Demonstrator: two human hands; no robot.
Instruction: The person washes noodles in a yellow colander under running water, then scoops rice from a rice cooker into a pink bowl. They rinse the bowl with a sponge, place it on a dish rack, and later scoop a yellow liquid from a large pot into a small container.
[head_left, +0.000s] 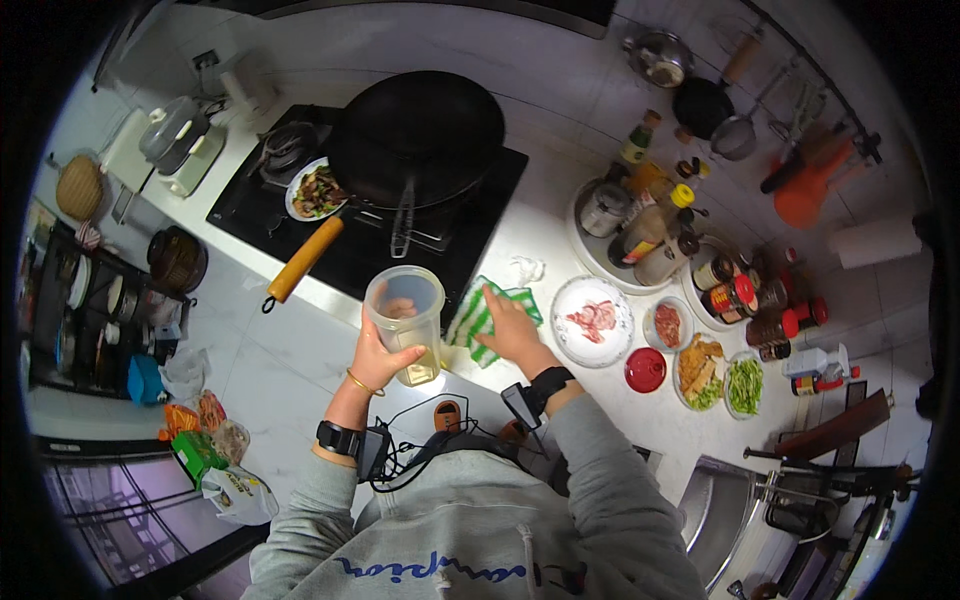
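Note:
My left hand (375, 358) is wrapped around a tall, clear plastic container (406, 311) with an open top. It is held upright in front of the hob's edge, with a little pale yellow at its bottom. On the counter, my right hand (514, 327) lies over a green-and-white striped cloth (474, 319), index finger and thumb spread apart. A crumpled white tissue (528, 268) is just beyond the cloth. To the right of that hand is a white plate (592, 356) with a few pieces of raw meat (594, 321).
A black wok (420, 135) and a plate of cooked food (318, 192) stand on the hob; a wooden handle (306, 259) juts over its front. Rightward are a meat bowl (668, 324), a red lid (645, 370), food plates (744, 385), bottles (646, 232) and a sink (716, 510).

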